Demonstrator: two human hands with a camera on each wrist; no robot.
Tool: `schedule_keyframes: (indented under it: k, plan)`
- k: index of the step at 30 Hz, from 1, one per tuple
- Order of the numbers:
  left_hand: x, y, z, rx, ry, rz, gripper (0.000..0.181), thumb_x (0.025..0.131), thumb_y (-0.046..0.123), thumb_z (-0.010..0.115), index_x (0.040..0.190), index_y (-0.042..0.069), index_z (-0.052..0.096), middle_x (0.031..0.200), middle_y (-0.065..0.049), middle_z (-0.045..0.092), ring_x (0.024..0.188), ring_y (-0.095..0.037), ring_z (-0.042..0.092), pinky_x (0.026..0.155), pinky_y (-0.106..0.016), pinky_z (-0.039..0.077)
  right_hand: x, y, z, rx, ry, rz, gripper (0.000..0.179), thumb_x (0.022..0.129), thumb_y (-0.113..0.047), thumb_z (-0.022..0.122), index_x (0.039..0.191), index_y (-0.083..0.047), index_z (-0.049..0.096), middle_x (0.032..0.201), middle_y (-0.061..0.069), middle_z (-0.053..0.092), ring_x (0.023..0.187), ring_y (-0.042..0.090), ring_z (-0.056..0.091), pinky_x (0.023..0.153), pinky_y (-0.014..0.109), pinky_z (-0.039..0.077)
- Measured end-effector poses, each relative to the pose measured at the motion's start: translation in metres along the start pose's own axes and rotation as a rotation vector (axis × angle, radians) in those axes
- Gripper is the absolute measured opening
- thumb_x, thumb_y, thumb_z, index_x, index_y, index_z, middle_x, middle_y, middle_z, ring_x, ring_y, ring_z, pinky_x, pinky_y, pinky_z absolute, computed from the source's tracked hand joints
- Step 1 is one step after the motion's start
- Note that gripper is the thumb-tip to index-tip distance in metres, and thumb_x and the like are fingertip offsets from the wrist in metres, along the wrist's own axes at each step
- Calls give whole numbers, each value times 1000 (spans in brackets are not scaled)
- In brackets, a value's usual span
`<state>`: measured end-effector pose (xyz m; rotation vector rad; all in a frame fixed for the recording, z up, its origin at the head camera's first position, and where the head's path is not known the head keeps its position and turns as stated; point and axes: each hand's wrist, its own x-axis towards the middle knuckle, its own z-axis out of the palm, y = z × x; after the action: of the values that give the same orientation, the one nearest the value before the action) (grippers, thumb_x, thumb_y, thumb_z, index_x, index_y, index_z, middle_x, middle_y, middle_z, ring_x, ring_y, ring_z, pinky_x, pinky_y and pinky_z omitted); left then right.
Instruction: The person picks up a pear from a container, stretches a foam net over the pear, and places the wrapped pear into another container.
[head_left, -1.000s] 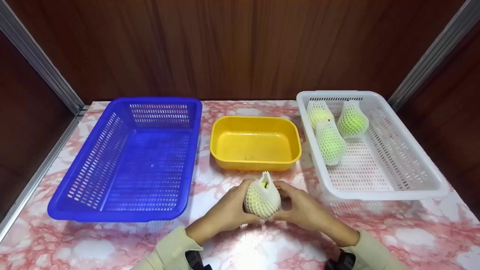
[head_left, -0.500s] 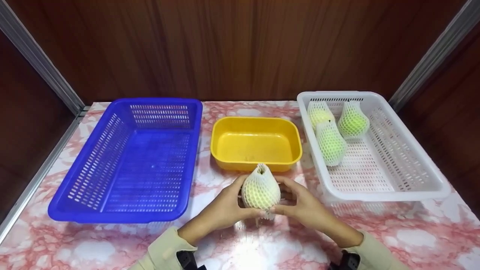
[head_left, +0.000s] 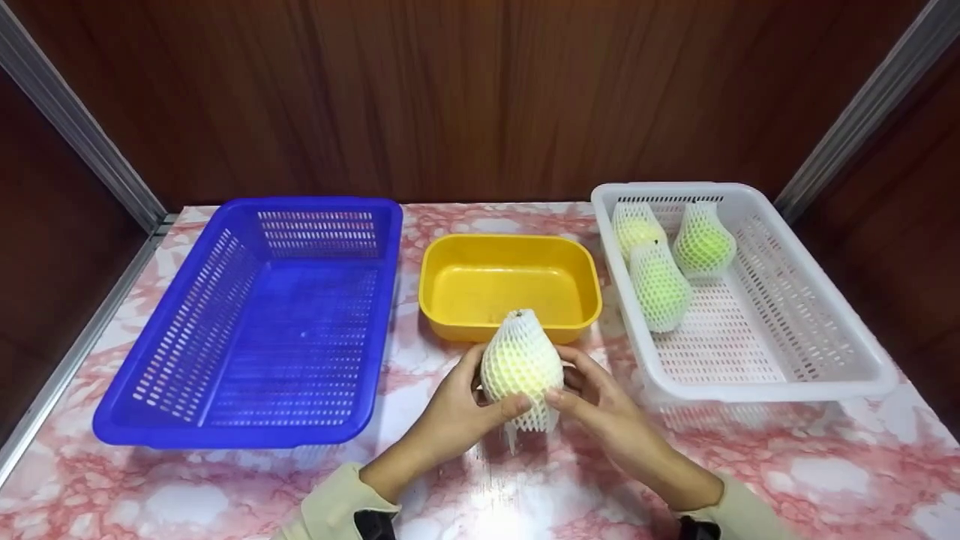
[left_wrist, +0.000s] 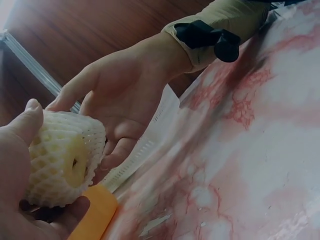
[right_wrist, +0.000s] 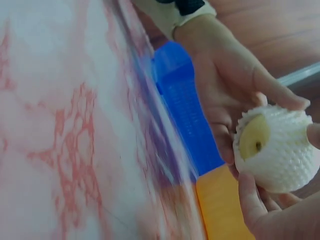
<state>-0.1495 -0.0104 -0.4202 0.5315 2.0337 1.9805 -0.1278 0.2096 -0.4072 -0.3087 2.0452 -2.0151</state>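
A pale yellow fruit in a white foam net sleeve [head_left: 522, 364] is held between both hands above the table, in front of the yellow tub. My left hand [head_left: 457, 409] grips its left side, the thumb across the near face. My right hand [head_left: 611, 409] holds the right side, with its thumb on the net's lower part. The fruit's bare end [left_wrist: 76, 162] shows through the net's opening in both wrist views. Some fingers behind the fruit are hidden in the head view.
Behind the fruit stands a yellow tub [head_left: 510, 330]. A blue perforated basket [head_left: 232, 435] is at the left. At the right, a white perforated basket [head_left: 780, 391] contains several net-wrapped fruits [head_left: 660, 289]. The tabletop [head_left: 180, 487] has a pink marble pattern.
The fruit has tipped so its netted top points farther toward the yellow tub, and the net's lower end now shows near my thumbs. Both hands have kept their hold.
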Motion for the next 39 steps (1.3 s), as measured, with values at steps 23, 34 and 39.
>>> schedule_keyframes:
  k: [23,34,39]
  plan:
    - [-8,9,4,-86,48,64,79,97,46,67,147,-6,37,145,-24,48,132,-34,51,105,-35,50,-3,-6,16,70,157,-6,48,101,-11,61,144,0,41,136,18,55,119,26,57,98,40,53]
    - [-10,11,-1,-110,119,89,40,109,14,43,142,-9,42,133,-22,52,110,-26,58,93,-42,54,0,-4,15,125,265,-67,28,104,-5,53,131,-1,43,128,15,57,116,25,59,95,39,55]
    - [-8,5,0,-87,150,112,42,105,12,55,139,-9,42,130,-22,51,112,-25,54,87,-34,55,-1,-3,15,139,223,-86,29,107,-10,49,133,0,42,131,15,55,118,26,59,99,41,53]
